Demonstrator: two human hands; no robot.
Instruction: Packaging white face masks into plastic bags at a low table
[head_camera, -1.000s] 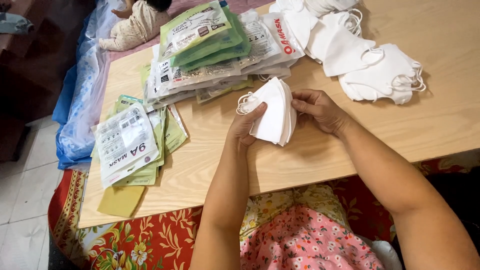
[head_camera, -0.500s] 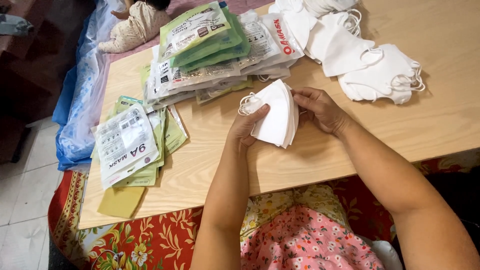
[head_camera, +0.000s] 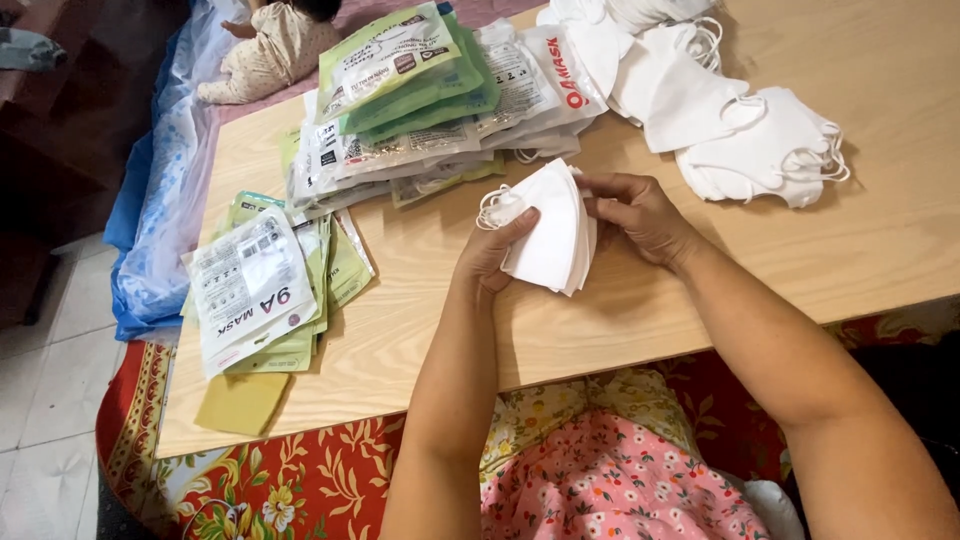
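Observation:
Both my hands hold a small stack of folded white face masks (head_camera: 550, 228) just above the wooden table (head_camera: 420, 330). My left hand (head_camera: 492, 252) grips the stack from the left side, thumb on its face. My right hand (head_camera: 637, 212) pinches the stack's right edge with its fingertips. The masks' ear loops stick out at the upper left of the stack.
A loose heap of white masks (head_camera: 735, 110) lies at the back right. A pile of green and white mask pouches (head_camera: 420, 95) sits behind my hands, and a smaller pile of pouches (head_camera: 262, 290) lies at the left edge. A baby (head_camera: 275, 45) lies on bedding beyond the table.
The stack of masks has tilted slightly in my hands, and my fingers have shifted along its edges. Nothing else moved.

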